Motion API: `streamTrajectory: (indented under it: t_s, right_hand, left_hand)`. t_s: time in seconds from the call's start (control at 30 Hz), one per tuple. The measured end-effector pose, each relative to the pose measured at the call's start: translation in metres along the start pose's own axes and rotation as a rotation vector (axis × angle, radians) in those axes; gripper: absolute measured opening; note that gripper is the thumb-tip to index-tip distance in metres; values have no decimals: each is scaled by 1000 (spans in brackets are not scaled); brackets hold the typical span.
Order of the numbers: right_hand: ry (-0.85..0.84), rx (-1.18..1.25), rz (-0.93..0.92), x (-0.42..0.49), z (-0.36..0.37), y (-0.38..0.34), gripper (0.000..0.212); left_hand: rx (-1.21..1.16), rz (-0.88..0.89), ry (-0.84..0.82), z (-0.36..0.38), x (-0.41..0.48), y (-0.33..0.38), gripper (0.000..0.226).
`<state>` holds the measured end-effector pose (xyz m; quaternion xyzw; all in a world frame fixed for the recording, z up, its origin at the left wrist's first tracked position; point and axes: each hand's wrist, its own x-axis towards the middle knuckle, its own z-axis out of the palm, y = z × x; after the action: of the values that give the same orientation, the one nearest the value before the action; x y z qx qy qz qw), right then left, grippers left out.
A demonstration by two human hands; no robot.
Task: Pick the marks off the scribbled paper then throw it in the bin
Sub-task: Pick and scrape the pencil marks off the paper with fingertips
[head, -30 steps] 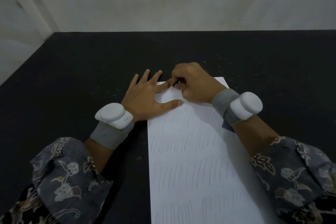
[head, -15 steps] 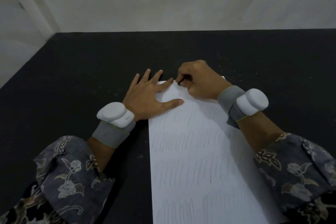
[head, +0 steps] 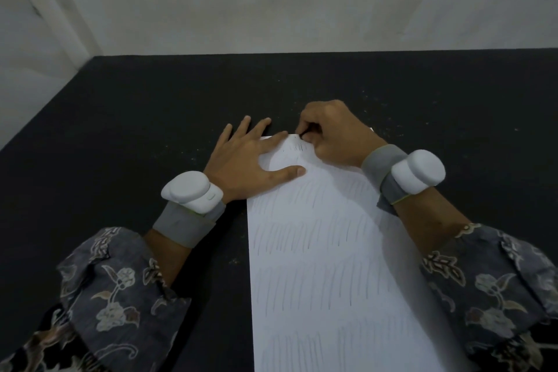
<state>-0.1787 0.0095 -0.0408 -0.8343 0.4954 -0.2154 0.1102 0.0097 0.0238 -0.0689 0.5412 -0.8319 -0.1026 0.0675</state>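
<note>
Nearest, two floral-patterned sleeves (head: 120,290) framed the scribbled paper (head: 326,266), which lay flat on the black worktop (head: 136,136), rows of pencil strokes across it. Each wrist carried a grey band with a white device (head: 190,190). Farther on, the left hand (head: 247,160) lay spread, fingers straight, pressing the sheet's far left corner. Beside it the right hand (head: 332,136) was curled, pinching a small dark object (head: 302,133) against the paper's far edge. A pale wall (head: 302,0) stood beyond.
</note>
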Motion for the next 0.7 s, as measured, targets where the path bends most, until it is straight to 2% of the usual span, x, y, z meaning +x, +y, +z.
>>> streamTrajectory:
  t_s: [0.13,0.3,0.47,0.7]
  right_hand:
    - [-25,-5,-69,2,7,-12,14]
    - [-17,17,18,1,-2,1,15]
    - [-32,25,-69,3,10,-18,16]
    - [-10,2,-14,2,1,-7,16]
  left_hand:
    - [7,5,8,1,0,0,104]
    - [45,-12,-14,0,0,-1,109]
    - [35,20,19,1,-2,-1,105]
    - [39,-2,11,2,-1,-1,112]
